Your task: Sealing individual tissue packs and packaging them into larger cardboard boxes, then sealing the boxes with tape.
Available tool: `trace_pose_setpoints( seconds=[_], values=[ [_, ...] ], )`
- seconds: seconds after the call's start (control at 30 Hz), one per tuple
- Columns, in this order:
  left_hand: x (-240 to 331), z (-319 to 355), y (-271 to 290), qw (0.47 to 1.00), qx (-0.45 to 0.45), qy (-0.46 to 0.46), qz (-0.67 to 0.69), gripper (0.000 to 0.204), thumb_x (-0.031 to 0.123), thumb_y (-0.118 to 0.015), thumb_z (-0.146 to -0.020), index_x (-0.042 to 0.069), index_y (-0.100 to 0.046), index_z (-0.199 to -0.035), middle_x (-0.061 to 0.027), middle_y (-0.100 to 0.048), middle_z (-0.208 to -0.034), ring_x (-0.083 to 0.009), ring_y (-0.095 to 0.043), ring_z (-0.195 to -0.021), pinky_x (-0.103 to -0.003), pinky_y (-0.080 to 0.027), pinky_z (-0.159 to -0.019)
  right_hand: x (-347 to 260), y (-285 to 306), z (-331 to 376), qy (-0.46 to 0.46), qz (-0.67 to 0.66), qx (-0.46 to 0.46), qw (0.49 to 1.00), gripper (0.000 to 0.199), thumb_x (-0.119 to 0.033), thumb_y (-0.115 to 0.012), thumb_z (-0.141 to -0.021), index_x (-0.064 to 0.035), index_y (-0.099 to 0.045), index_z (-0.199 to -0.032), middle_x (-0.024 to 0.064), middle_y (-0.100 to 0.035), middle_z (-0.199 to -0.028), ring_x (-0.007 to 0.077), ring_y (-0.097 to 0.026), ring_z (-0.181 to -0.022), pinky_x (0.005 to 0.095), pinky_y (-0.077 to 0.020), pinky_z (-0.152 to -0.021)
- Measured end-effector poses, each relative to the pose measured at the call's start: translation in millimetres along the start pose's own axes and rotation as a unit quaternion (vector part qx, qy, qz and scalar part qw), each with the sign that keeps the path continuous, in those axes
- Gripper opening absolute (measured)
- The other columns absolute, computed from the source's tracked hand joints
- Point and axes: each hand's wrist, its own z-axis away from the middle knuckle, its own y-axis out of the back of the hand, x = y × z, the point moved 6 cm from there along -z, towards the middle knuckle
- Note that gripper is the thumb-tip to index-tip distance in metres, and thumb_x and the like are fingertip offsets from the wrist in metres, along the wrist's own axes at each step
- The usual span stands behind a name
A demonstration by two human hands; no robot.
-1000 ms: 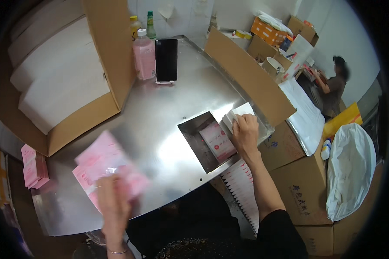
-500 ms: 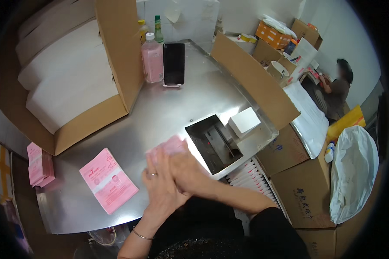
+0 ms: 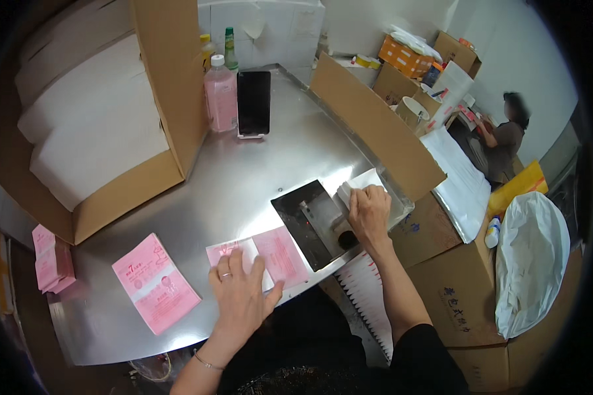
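My left hand point(image 3: 238, 284) lies with fingers spread on a pink printed paper sleeve point(image 3: 283, 253) near the table's front edge. A white folded piece point(image 3: 250, 247) shows at the sleeve's middle, partly under those fingers. To the right, my right hand point(image 3: 370, 217) has its fingers bent over a white block point(image 3: 362, 182), which stands beside a rectangular opening point(image 3: 306, 224) in the metal tabletop. Whether the block is a box or stacked paper, I cannot tell. Left of my left hand lies a stack of pink printed sleeves point(image 3: 155, 283) with a white band across it.
A big cardboard box point(image 3: 128, 197) holding white sheets stands at left, near more pink packs point(image 3: 53, 260). Behind are a phone point(image 3: 254, 104) on a stand and a pink bottle point(image 3: 221, 95). Cartons point(image 3: 451, 296) and a white bag point(image 3: 532, 263) stand right. Another person point(image 3: 507, 138) sits far right.
My hands were together over the pink sleeve; now they are apart. My right hand has moved right onto the white block. The sleeve now lies flat under my left hand, with the white piece showing.
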Motion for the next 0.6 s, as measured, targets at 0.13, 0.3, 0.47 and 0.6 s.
trace_pose_setpoints(
  seconds=[0.13, 0.3, 0.47, 0.6],
  values=[
    [-1.4, 2.6, 10.5, 0.995, 0.089, -0.045, -0.016, 0.051, 0.044, -0.075, -0.076, 0.007, -0.062, -0.108, -0.0184, -0.055, -0.119, -0.0395, -0.051, -0.111, -0.051, -0.034, -0.091, 6.3, -1.6, 0.5, -0.03, -0.042, -0.015, 0.999, 0.009, -0.008, -0.064, -0.086, -0.0022, -0.068, -0.091, 0.0116, -0.055, -0.088, 0.0298, -0.054, -0.091, 0.0437, -0.0423, -0.081],
    [4.8, 14.2, 0.7, 0.998, -0.025, -0.044, 0.029, 0.043, 0.036, -0.071, -0.08, 0.006, -0.063, -0.111, -0.0192, -0.054, -0.124, -0.0382, -0.051, -0.106, -0.05, -0.041, -0.086, 10.7, 6.9, 7.0, 0.003, -0.095, 0.043, 0.995, 0.027, 0.0, -0.063, -0.08, -0.0011, -0.067, -0.107, 0.0138, -0.061, -0.102, 0.0327, -0.057, -0.099, 0.0428, -0.0446, -0.082],
    [-7.0, 20.1, -7.3, 0.991, -0.048, -0.028, 0.125, 0.052, 0.03, -0.071, -0.075, 0.006, -0.06, -0.12, -0.0183, -0.055, -0.109, -0.0331, -0.053, -0.094, -0.046, -0.043, -0.076, -117.8, 47.4, 56.6, 0.265, -0.288, 0.014, 0.92, 0.037, -0.006, -0.062, -0.081, 0.0045, -0.06, -0.117, 0.0222, -0.061, -0.119, 0.0379, -0.061, -0.112, 0.0537, -0.048, -0.096],
    [-12.2, 14.1, 12.0, 0.994, 0.03, -0.045, 0.097, 0.076, 0.028, -0.079, -0.067, 0.008, -0.054, -0.136, -0.0177, -0.052, -0.098, -0.032, -0.053, -0.09, -0.041, -0.043, -0.073, -173.7, 55.7, 75.4, 0.304, -0.302, -0.075, 0.901, 0.035, -0.009, -0.063, -0.079, 0.0029, -0.062, -0.111, 0.0176, -0.061, -0.101, 0.0347, -0.063, -0.098, 0.0655, -0.0357, -0.106]
  ],
)
